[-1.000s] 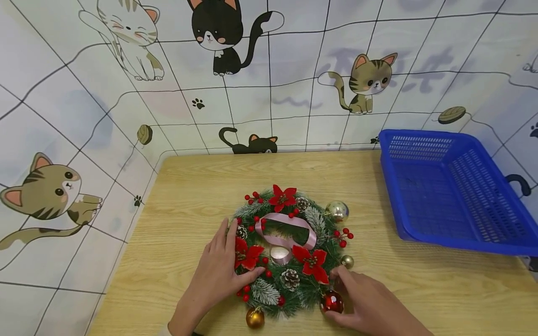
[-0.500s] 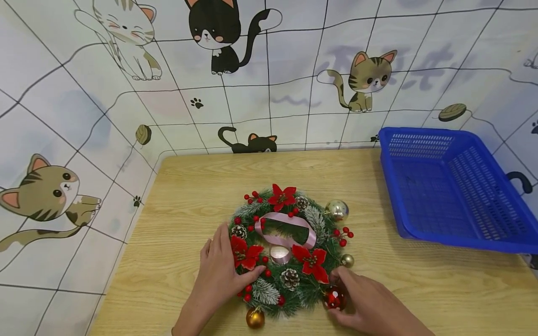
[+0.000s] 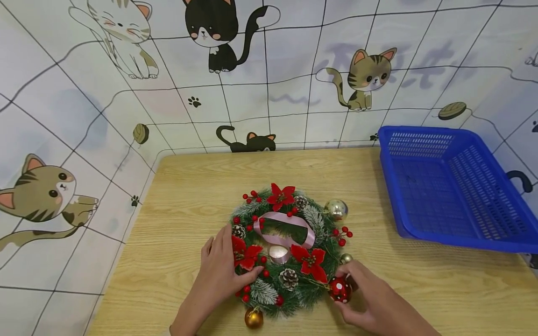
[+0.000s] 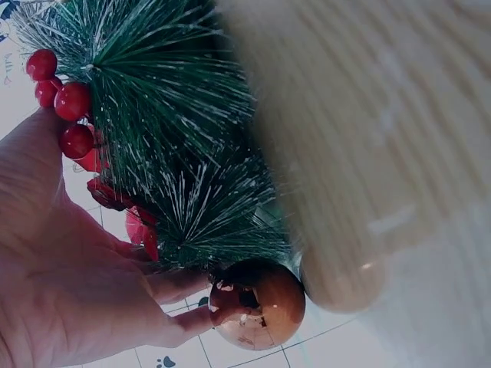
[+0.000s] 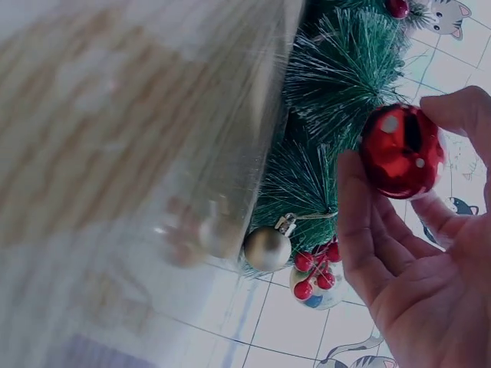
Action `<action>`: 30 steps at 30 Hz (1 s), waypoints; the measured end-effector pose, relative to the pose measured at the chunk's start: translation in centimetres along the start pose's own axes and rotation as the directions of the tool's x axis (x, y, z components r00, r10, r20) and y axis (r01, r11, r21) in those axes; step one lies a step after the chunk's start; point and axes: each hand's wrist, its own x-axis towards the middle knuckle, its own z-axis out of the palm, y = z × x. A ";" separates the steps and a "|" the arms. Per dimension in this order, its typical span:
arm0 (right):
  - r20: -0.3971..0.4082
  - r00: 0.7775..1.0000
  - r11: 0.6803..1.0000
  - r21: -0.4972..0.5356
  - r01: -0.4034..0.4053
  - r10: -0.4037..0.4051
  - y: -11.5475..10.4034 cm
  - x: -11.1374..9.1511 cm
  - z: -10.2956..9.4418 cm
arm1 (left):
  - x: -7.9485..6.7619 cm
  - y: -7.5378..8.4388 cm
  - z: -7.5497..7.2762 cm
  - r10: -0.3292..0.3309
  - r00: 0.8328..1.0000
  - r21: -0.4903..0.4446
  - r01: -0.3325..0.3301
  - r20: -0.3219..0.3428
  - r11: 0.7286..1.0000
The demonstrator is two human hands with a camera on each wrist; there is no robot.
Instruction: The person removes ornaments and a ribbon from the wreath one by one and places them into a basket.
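Note:
A green Christmas wreath (image 3: 302, 296) with frosted sprigs, poinsettias, pinecones and berries lies flat on the table. My left hand (image 3: 222, 270) holds its left side, thumb over the top beside a poinsettia (image 3: 245, 254) and fingers along the outer rim. At the lower right, my right hand (image 3: 371, 298) pinches a shiny red bauble (image 3: 339, 289) with white dots between thumb and fingers. A thin gold cord runs from the bauble to the wreath. In the right wrist view the red bauble (image 5: 402, 151) sits at the fingertips, beside the needles.
An orange-gold bauble (image 3: 254, 318) hangs off the wreath's near edge. A silvery bauble (image 3: 336, 209), a small gold one (image 3: 346, 259) and red berries (image 3: 342, 234) stick out on its right. Pink ribbon (image 3: 308, 238) loops in the centre. A blue basket (image 3: 401, 186) stands at the right.
My right hand has drawn the red bauble slightly outward and up from the wreath's edge, baring its gold cord. The left hand's fingers have slid back a little along the rim.

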 end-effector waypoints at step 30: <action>-0.201 0.978 0.999 0.007 0.050 -0.048 0.0 1.5 -1.4 | 0.6 -1.1 -0.3 0.079 0.997 -0.070 -0.077 0.028 0.995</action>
